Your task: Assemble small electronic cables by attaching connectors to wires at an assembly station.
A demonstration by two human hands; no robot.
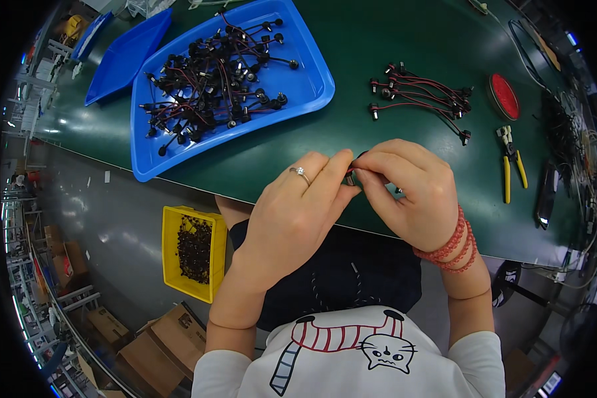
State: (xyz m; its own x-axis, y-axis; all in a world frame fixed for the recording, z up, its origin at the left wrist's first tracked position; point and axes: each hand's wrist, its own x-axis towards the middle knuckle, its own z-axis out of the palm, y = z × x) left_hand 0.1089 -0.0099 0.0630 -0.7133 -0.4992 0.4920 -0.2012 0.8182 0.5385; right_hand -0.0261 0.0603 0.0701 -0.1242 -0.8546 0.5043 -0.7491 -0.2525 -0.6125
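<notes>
My left hand and my right hand meet at the table's near edge, fingertips pinched together. Between them is a small wired component with a metal end and a bit of red wire; the fingers cover most of it. Ahead and to the left, a blue tray holds a tangled heap of black-ended parts with red and black wires. Beyond my right hand lies a loose bundle of similar wired parts, laid roughly side by side on the green table.
Yellow-handled pliers and a round dish with red contents are at the right. Near them lie a black-handled tool and dark cables. A flat blue tray rests far left. Below the table edge stands a yellow bin.
</notes>
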